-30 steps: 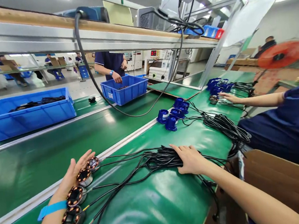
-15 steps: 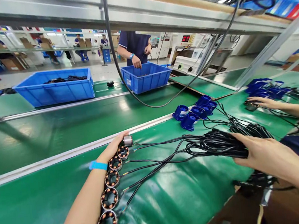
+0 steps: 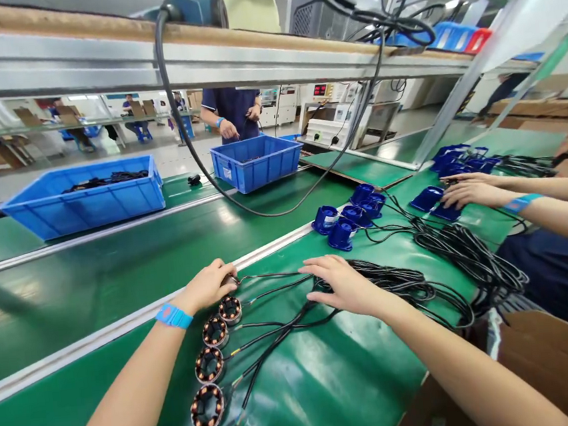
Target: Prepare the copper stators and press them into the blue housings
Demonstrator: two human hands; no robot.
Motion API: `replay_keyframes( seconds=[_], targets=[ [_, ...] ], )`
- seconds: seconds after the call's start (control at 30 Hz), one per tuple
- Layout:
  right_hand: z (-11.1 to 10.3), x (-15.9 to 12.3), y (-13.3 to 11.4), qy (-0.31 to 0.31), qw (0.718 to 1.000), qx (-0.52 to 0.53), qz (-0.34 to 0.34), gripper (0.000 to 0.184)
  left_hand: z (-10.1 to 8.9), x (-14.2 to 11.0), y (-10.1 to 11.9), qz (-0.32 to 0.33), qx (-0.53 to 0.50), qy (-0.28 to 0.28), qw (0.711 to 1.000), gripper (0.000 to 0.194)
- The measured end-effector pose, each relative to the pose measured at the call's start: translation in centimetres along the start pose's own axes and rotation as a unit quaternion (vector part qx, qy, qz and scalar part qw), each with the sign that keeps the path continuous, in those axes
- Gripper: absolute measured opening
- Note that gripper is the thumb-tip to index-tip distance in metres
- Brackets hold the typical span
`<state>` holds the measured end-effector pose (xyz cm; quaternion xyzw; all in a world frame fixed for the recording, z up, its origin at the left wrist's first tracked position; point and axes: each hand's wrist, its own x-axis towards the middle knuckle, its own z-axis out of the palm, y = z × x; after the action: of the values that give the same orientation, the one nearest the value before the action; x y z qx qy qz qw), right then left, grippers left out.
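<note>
My left hand (image 3: 213,283), with a blue wristband, has its fingers closed around the farthest motor stator (image 3: 231,280), which is mostly covered by them. Toward me from it runs a row of several ring-shaped stators with copper windings (image 3: 209,364), lying on the green mat (image 3: 340,375). Black cables (image 3: 270,331) lead right from the stators and cross one another. Over these cables is my right hand (image 3: 344,284), fingers stretched out and thumb apart; whether it touches them I cannot tell. Beyond its wrist, the cables lie in a loose coiled bundle (image 3: 395,279).
Blue plastic housings (image 3: 357,216) stand beyond my right hand. At right, a co-worker's hands (image 3: 473,191) handle similar housings. Two blue bins (image 3: 257,165) stand across the line, another person behind one. A hanging cable (image 3: 274,212) loops from the overhead shelf. A cardboard box (image 3: 544,362) is at lower right.
My right hand has let go of the cable bundle and moved left along the cables. My left hand now covers the farthest stator. The co-worker's second hand has come into view.
</note>
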<state>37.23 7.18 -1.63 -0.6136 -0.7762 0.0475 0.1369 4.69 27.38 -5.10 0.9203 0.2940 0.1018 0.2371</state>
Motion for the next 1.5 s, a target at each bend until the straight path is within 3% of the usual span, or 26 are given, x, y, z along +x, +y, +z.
replay_keyframes(
  seconds=[0.2, 0.43, 0.7, 0.8, 0.87, 0.97, 1.07, 1.13, 1.2, 1.33, 1.43, 1.5],
  targets=[
    [-0.2, 2.5, -1.8, 0.011, 0.999, 0.025, -0.03, 0.048, 0.8, -2.1, -1.1, -0.044, 0.004, 0.056, 0.997, 0.034],
    [-4.7, 7.4, -4.5, 0.075, 0.991, 0.055, -0.092, 0.046, 0.0, -1.5, -0.5, -0.032, 0.008, 0.019, 0.999, 0.04],
    [-9.3, 15.6, -8.1, 0.181, 0.949, 0.225, -0.124, 0.042, 0.2, -0.4, 0.7, -0.072, 0.003, -0.009, 0.997, 0.037],
    [-11.9, 19.5, -10.4, 0.221, 0.902, 0.354, -0.111, 0.046, -1.4, -0.6, 1.6, -0.087, -0.047, 0.048, 0.994, 0.038],
    [-13.8, 22.1, -12.1, 0.25, 0.854, 0.445, -0.098, 0.048, -4.1, 0.2, 3.1, -0.087, -0.103, 0.153, 0.979, 0.049],
    [-16.0, 24.6, -14.4, 0.269, 0.784, 0.557, -0.053, 0.057, -9.5, 2.8, 6.8, -0.05, -0.224, 0.316, 0.921, 0.07],
    [-16.9, 25.2, -16.1, 0.241, 0.733, 0.636, -0.004, 0.061, -13.8, 4.9, 11.2, 0.019, -0.338, 0.372, 0.864, 0.066],
    [-17.1, 24.9, -16.7, 0.214, 0.704, 0.677, 0.015, 0.059, -15.1, 4.8, 13.6, 0.059, -0.391, 0.377, 0.837, 0.053],
    [-17.4, 24.2, -17.2, 0.185, 0.674, 0.715, 0.022, 0.059, -15.6, 3.1, 15.6, 0.082, -0.438, 0.38, 0.811, 0.043],
    [-18.9, 23.6, -18.1, 0.155, 0.589, 0.793, -0.006, 0.068, -15.0, -3.2, 18.6, 0.091, -0.505, 0.362, 0.778, 0.041],
    [-20.7, 23.6, -19.0, 0.144, 0.499, 0.853, -0.055, 0.073, -12.8, -7.9, 20.1, 0.079, -0.527, 0.324, 0.781, 0.038],
    [-21.8, 23.3, -20.1, 0.13, 0.459, 0.874, -0.089, 0.066, -10.1, -10.3, 20.5, 0.065, -0.538, 0.271, 0.796, 0.035]
  ],
)
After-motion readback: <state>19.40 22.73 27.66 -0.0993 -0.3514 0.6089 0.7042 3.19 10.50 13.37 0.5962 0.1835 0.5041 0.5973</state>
